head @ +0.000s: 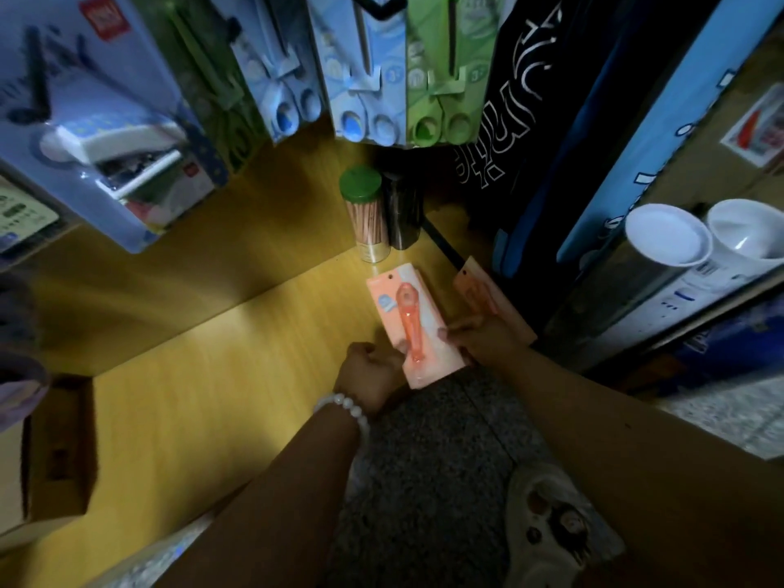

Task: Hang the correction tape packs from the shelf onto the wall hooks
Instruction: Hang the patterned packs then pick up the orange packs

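Observation:
A pink correction tape pack lies on the yellow wooden shelf near its right end, overhanging the front edge. My left hand, with a white bead bracelet on the wrist, touches the pack's lower left corner. My right hand pinches its right edge. A second pink pack rests just right of it, partly under my right hand. Blue and green packs hang from black wall hooks above.
A green-lidded jar of sticks and a dark jar stand behind the packs. A stapler blister pack hangs at upper left. A cardboard box sits at left, white rolls at right, speckled floor below.

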A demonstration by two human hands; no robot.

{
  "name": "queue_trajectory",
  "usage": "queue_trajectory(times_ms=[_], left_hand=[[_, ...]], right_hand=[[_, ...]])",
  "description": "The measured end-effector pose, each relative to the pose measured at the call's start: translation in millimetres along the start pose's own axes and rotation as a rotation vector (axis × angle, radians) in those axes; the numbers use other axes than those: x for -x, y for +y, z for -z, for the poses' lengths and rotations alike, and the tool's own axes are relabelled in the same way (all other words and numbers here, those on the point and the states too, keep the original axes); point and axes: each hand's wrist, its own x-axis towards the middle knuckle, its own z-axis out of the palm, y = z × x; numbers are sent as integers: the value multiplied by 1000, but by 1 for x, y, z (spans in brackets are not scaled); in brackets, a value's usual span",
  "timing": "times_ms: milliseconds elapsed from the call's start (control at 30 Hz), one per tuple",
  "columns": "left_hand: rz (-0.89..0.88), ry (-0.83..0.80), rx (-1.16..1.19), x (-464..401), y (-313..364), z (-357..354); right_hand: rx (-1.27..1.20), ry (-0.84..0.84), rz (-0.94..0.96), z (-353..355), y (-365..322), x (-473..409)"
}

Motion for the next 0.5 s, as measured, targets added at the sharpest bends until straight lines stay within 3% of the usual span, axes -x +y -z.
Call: queue_trajectory(times_ms=[100, 167, 200, 267, 367, 500], left_hand=[[145, -126, 402, -2, -3, 4], [199, -175, 625, -6, -7, 4], [211, -187, 684, -8, -8, 3], [208, -192, 705, -12, -10, 0], [205, -215, 711, -18, -17, -5], [223, -235, 740, -23, -25, -11]], right_hand=[[-36, -201, -4, -7, 0, 10], [-57, -247, -6, -11, 0, 14], [-83, -201, -5, -11, 0, 15], [-111, 58, 44, -7, 3, 10], [177, 523, 140, 12, 18, -2], [401, 667, 70, 25, 29, -11]])
